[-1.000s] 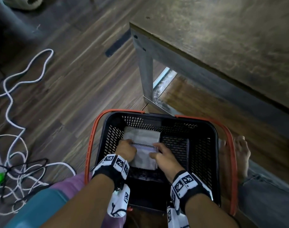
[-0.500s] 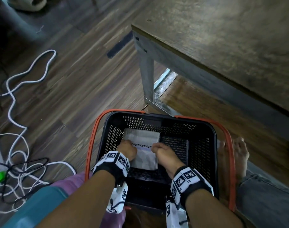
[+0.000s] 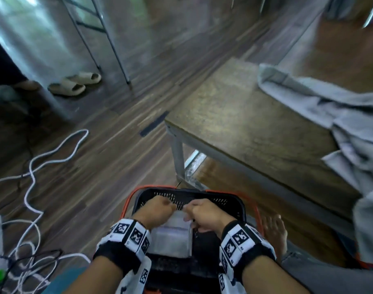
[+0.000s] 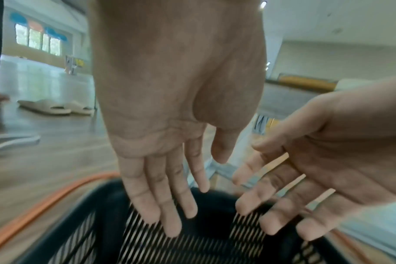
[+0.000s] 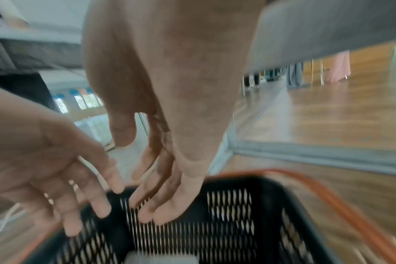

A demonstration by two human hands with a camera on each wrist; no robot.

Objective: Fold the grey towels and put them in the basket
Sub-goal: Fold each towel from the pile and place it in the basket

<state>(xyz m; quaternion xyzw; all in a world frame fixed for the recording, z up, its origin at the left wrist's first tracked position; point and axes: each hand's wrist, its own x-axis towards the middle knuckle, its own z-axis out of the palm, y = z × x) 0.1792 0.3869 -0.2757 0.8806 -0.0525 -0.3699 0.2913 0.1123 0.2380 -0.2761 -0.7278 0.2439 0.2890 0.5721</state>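
— How many baskets? 
— One black basket (image 3: pixel 234 203) with orange handles, and one folded grey towel (image 3: pixel 170 238) inside it.

— And unfolded ones? 
— A heap of grey towels (image 3: pixel 340 115) lies on the one worktop (image 3: pixel 245 124); the number in it cannot be told.

— Hands? 
— Two: the left hand (image 3: pixel 158 211) and the right hand (image 3: pixel 206 215), each wrist with one tagged band.

— On the floor? 
— Two beige slippers (image 3: pixel 75 83), one bare foot (image 3: pixel 274 232), and a tangle of white cables (image 3: pixel 33 166) too knotted to count.
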